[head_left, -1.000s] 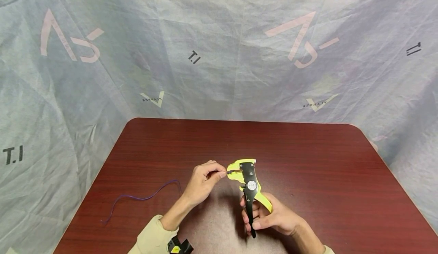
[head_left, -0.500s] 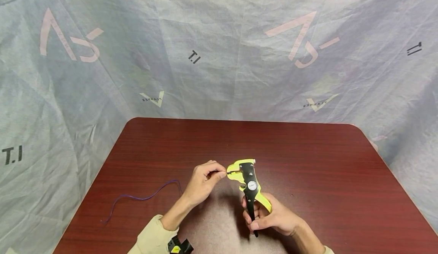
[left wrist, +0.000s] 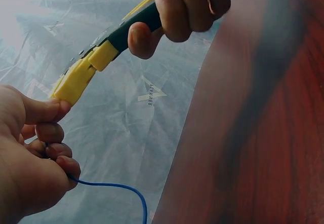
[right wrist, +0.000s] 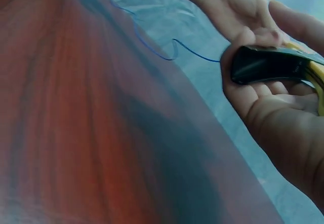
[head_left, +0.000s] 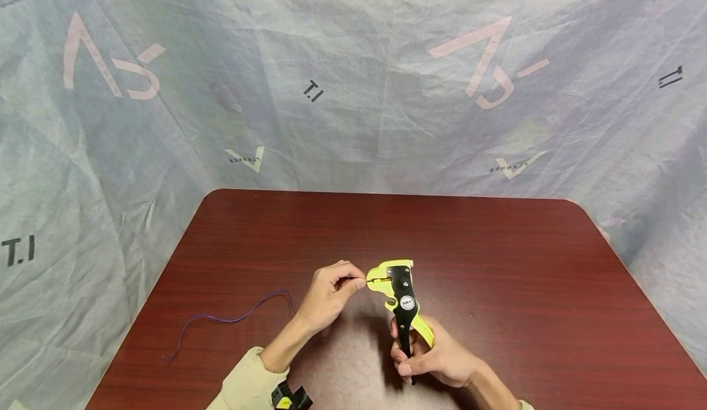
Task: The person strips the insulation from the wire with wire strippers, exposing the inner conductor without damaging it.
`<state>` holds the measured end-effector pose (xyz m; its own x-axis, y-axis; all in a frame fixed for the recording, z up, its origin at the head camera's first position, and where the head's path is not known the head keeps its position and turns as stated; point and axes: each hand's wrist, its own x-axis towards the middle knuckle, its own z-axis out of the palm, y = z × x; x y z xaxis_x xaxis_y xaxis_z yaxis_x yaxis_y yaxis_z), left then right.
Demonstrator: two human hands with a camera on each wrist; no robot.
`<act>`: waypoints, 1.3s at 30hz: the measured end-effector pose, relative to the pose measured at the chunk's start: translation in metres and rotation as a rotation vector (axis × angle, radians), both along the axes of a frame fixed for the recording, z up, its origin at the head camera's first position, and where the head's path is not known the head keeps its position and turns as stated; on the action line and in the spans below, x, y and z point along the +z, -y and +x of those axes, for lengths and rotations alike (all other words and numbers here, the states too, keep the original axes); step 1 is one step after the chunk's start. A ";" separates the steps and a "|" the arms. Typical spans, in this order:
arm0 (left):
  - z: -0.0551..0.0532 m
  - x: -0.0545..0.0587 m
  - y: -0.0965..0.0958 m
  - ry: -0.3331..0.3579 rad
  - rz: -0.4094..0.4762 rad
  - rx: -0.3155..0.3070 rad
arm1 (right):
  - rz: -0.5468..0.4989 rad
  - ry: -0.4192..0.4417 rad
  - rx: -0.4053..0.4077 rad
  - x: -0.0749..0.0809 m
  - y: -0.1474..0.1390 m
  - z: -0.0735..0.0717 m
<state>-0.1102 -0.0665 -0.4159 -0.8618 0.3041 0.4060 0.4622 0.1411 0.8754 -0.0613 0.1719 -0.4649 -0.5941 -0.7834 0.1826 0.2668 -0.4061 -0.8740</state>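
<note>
My right hand grips the two handles of a yellow and black wire stripper, its head turned to the left. A thin blue-purple wire runs to my left hand, whose thumb and forefinger pinch it right beside the yellow nose. In the left wrist view the wire hangs out below the curled fingers, while the thumb tip meets the stripper's nose. The black handle lies across the right palm in the right wrist view. The wire's end inside the stripper's mouth is hard to make out.
The dark red-brown wooden table lies beneath both hands. Grey-white printed sheeting hangs behind and at the sides. A black device is strapped by the left sleeve. The wire's loose end trails to the table's left.
The stripper's handles have come closer together under the right hand's squeeze, and the tool has dipped slightly. My left hand stays nearly still at the nose.
</note>
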 end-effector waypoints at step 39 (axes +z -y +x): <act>0.005 -0.018 -0.012 0.116 0.053 0.078 | 0.134 0.190 -0.205 -0.009 0.018 0.023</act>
<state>-0.1048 -0.0548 -0.4339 -0.9239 0.2151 0.3166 0.3474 0.1245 0.9294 -0.0385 0.1537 -0.4738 -0.7557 -0.6534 -0.0437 0.3553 -0.3531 -0.8655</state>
